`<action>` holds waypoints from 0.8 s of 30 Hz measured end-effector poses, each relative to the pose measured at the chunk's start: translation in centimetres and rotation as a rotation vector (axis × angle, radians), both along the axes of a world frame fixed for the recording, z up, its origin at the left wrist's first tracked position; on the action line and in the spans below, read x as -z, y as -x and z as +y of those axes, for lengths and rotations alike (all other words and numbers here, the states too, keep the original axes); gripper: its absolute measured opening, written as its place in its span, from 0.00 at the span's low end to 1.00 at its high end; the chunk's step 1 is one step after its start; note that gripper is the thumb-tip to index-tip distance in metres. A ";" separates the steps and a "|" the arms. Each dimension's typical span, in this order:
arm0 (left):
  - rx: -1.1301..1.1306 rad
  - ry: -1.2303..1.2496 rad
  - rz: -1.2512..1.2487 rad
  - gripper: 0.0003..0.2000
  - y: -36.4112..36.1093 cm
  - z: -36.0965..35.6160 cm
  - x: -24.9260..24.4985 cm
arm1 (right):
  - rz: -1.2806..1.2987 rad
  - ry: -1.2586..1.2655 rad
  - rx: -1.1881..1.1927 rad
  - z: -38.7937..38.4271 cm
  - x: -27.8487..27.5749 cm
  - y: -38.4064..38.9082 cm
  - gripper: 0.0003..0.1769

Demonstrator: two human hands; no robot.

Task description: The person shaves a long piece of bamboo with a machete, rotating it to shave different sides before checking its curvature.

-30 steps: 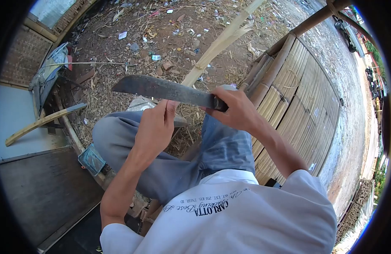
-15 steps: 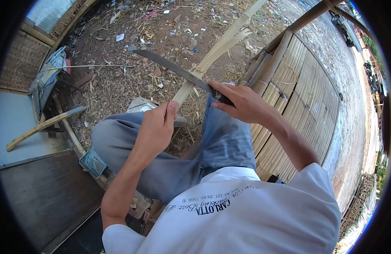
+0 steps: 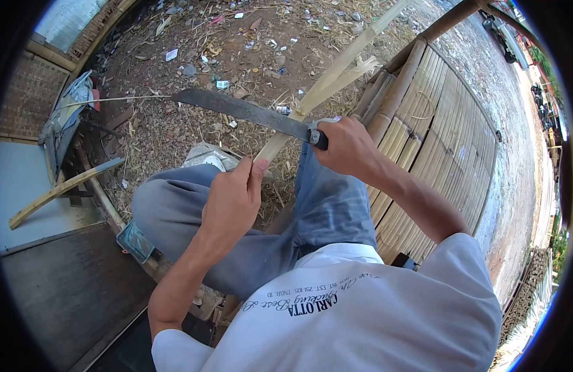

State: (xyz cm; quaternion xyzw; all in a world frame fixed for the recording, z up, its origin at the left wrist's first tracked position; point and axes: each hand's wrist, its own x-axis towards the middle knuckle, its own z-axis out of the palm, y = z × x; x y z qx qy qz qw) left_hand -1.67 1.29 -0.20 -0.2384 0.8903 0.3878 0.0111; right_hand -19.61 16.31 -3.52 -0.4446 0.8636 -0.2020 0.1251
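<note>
machete dark flat steel, right hand | bamboo strip pale, left hand

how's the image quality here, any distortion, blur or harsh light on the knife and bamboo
Head view: strong fisheye bend with a dark round border, so the bamboo bench bows. Head view: bright daylight, with the ground at the right edge washed pale. Head view: the knife in the right hand and the bamboo strip in the left hand look sharp, with no clear motion blur.

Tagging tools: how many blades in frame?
1. The machete, gripped by the right hand, crosses the bamboo strip held by the left hand. None other visible; litter could hide one.
</note>
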 end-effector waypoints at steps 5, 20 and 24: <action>-0.034 0.024 0.000 0.20 0.1 -0.4 0.5 | 0.105 -0.045 0.015 -0.8 1.2 1.9 0.08; -0.032 0.072 0.086 0.20 3.2 -1.3 1.7 | 0.284 -0.038 0.025 -2.8 3.6 7.0 0.08; -0.087 0.045 0.081 0.23 3.1 -1.3 1.4 | 0.128 0.011 0.054 -2.5 2.0 5.6 0.08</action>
